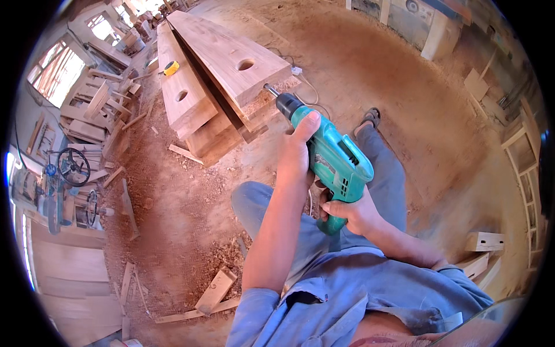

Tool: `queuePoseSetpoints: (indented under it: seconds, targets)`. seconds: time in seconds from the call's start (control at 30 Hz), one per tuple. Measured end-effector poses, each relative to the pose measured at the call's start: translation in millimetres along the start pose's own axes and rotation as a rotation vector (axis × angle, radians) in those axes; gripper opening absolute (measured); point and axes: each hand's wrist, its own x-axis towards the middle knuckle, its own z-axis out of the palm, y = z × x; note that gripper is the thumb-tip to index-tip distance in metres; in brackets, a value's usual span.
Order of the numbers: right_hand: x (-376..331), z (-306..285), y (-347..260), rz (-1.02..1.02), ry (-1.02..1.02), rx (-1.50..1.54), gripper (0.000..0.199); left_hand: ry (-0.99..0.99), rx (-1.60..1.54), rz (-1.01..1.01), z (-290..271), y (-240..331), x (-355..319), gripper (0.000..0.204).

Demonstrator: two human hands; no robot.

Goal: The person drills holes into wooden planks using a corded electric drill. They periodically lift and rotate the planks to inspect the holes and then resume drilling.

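A green power drill (pixel 338 159) with a black chuck is held in both my hands, its nose toward the timber. My right hand (pixel 355 213) wraps round its handle. Around the front of the body, just behind the chuck, my left hand (pixel 298 147) is closed with the thumb on top. The drill bit (pixel 271 89) lies at the end of the right thick wooden beam (pixel 228 49); whether it touches the wood I cannot tell. That beam has a round hole near its end. Beside it is a left wooden beam (pixel 184 81), also with a hole, and a yellow tape measure (pixel 171 68) rests on it.
Under the beams lie more timbers (pixel 214 139). A cable (pixel 315 92) trails on the dusty floor behind them. Wood offcuts (pixel 217 290) and shavings lie at lower left. A machine with a black handwheel (pixel 73 167) and stacked lumber (pixel 87 124) line the left side. Wooden blocks (pixel 484 242) sit at right.
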Motion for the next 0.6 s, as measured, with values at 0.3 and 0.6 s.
queuePoseSetpoints:
  seconds: [0.3, 0.6]
  targets:
    - [4, 1, 7, 0.001, 0.001, 0.102, 0.041, 0.036, 0.057, 0.010, 8, 9, -4, 0.045]
    - [-10, -6, 10, -0.089, -0.067, -0.038, 0.041, -0.037, 0.097, 0.114, 0, -7, -13, 0.042]
